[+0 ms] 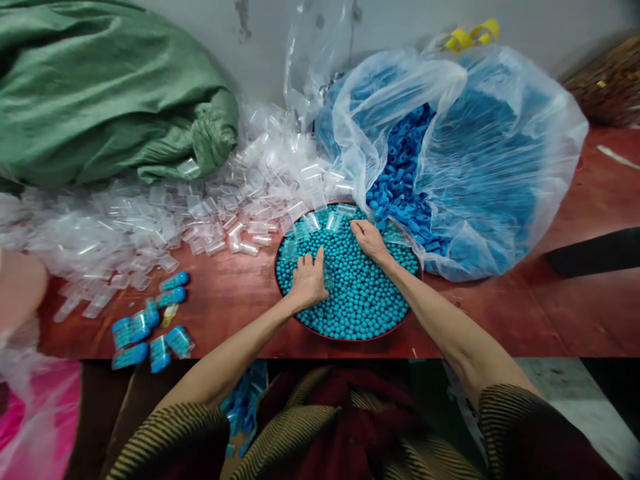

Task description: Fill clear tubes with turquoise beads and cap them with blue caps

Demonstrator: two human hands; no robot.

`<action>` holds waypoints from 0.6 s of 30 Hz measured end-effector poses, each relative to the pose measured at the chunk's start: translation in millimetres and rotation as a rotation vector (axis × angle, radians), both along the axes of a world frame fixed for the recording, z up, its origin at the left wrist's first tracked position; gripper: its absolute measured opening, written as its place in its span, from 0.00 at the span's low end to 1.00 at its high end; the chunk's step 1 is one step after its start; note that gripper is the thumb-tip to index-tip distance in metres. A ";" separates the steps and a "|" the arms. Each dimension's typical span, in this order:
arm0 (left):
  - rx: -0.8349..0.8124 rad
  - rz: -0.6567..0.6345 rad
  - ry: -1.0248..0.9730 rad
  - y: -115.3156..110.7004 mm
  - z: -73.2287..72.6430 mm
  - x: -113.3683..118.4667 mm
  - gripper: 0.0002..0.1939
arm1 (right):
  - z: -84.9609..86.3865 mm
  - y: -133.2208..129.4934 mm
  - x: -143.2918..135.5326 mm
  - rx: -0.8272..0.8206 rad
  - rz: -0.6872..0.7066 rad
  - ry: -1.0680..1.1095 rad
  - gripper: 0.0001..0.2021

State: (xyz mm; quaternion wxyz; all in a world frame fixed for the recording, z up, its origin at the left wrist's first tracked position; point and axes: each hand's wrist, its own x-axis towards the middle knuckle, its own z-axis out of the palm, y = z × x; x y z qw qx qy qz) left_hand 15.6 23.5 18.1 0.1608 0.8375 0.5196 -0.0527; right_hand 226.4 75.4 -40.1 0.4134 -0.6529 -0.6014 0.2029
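A round, red-rimmed tray full of teal beads rests near the table's front edge. Over its left part is my left hand, fingers apart, with a clear piece partly visible beside the thumb. My right hand is at the tray's upper right, its fingers pressed together on the beads; what they hold, if anything, is hidden. Several clear plastic containers lie on the beads near the far rim. Blue caps spill from a clear bag just behind the tray.
Clear containers are heaped at the back left, below a green sack. Several filled blue-capped containers lie at the front left. The big clear bag bulges at the back right, and a dark strap-like object lies at right.
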 end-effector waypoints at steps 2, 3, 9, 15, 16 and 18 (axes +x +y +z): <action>0.006 0.002 0.028 0.0 -0.4 2.9 0.53 | 0.3 -0.4 -2.5 -0.013 -0.012 0.015 0.18; 0.008 0.003 0.031 0.0 -0.7 3.8 0.53 | 0.5 -0.4 -3.3 -0.017 -0.020 0.020 0.18; 0.027 0.028 -0.049 -0.7 -1.7 5.1 0.53 | 1.4 0.8 -5.2 -0.019 -0.070 0.043 0.19; 0.027 0.033 -0.142 -0.8 -7.0 3.7 0.56 | 1.8 -2.2 -12.9 0.012 -0.073 0.043 0.17; 0.022 0.027 -0.161 -0.7 -7.9 3.2 0.56 | 1.9 -2.5 -14.3 0.016 -0.075 0.048 0.16; 0.017 0.016 -0.178 -0.7 -8.9 2.8 0.57 | 2.2 -3.3 -16.6 0.017 -0.089 0.067 0.17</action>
